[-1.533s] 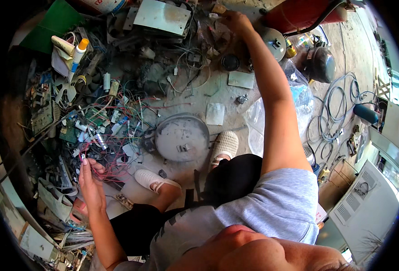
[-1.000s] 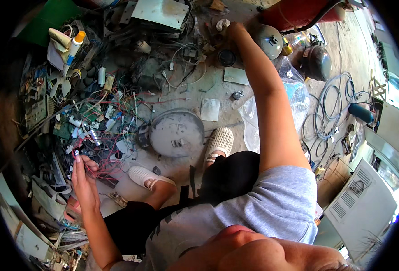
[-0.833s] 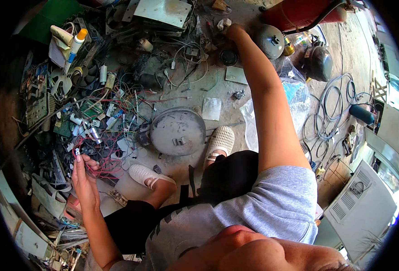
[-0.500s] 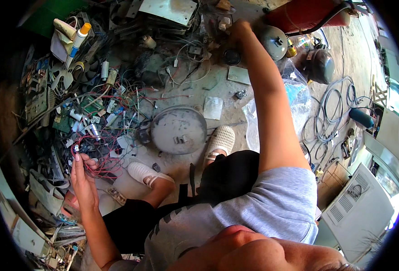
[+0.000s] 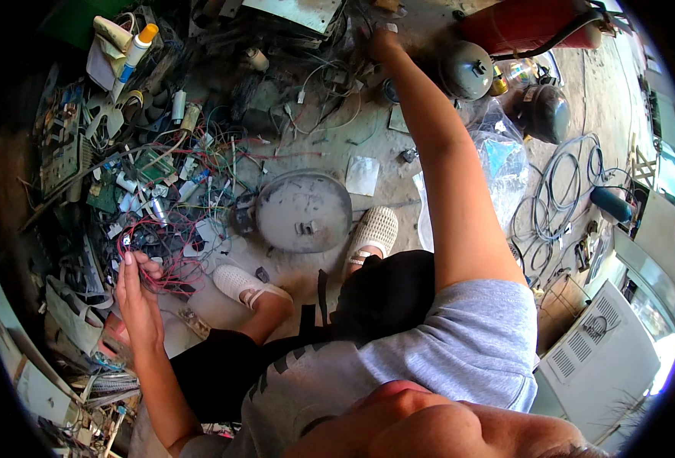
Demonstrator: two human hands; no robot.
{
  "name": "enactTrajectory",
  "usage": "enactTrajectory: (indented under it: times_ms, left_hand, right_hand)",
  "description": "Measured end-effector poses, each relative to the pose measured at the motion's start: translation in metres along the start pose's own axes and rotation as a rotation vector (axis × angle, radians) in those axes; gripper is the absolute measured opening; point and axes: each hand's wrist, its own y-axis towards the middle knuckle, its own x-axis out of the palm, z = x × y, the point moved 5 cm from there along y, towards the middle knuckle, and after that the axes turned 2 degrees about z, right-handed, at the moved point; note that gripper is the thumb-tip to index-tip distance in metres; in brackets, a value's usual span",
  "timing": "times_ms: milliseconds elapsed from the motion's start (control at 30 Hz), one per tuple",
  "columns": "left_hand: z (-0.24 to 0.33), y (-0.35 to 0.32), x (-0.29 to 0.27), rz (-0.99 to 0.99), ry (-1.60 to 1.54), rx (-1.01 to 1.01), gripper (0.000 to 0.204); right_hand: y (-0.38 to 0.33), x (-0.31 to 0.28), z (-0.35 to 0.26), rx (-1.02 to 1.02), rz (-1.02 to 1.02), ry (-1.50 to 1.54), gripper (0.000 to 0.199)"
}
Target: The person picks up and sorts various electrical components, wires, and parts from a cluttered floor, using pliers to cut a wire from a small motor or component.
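Note:
My left hand (image 5: 137, 294) is low on the left, its fingers closed on a tangle of thin red wires (image 5: 171, 263) that runs up into a heap of circuit boards and small parts (image 5: 143, 183). My right arm stretches far forward. My right hand (image 5: 383, 44) rests on scrap and loose cables at the top, with a small pale piece (image 5: 389, 27) at its fingertips. The grip of that hand is too small to make out. My white shoes (image 5: 374, 230) sit beside a round grey metal housing (image 5: 303, 211) on the ground.
A red cylinder (image 5: 524, 27) and a grey compressor tank (image 5: 466, 69) lie at the top right. Clear plastic bags (image 5: 498, 164), coiled cables (image 5: 559, 198) and a white grilled casing (image 5: 605, 347) are on the right. A bottle with an orange cap (image 5: 135, 49) is at the top left.
My right hand has stayed stretched into the scrap at the top, shifting slightly. My left hand has drawn the red wires a little toward me.

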Motion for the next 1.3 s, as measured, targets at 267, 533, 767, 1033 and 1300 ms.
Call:
enactTrajectory:
  times_ms: [267,533,767,1033,1300]
  left_hand:
    - [-0.005,-0.001,-0.01,0.002,-0.009,-0.003,0.03]
    - [0.002,0.003,-0.007,-0.031,0.021,0.035,0.029]
    - [0.005,0.002,-0.01,-0.079,0.002,0.059,0.028]
    - [0.011,-0.001,-0.011,-0.105,-0.031,0.063,0.027]
    - [0.01,-0.002,-0.001,-0.113,0.011,0.066,0.027]
  right_hand:
    - [-0.02,-0.104,0.006,-0.109,0.026,-0.057,0.028]
    - [-0.088,-0.251,-0.006,-0.359,0.614,0.098,0.015]
    - [-0.141,-0.334,-0.017,-0.346,0.298,0.532,0.018]
    - [-0.237,-0.153,-0.073,-0.799,-0.637,-0.12,0.025]
    - [-0.252,-0.095,-0.131,-0.856,-0.235,0.042,0.024]
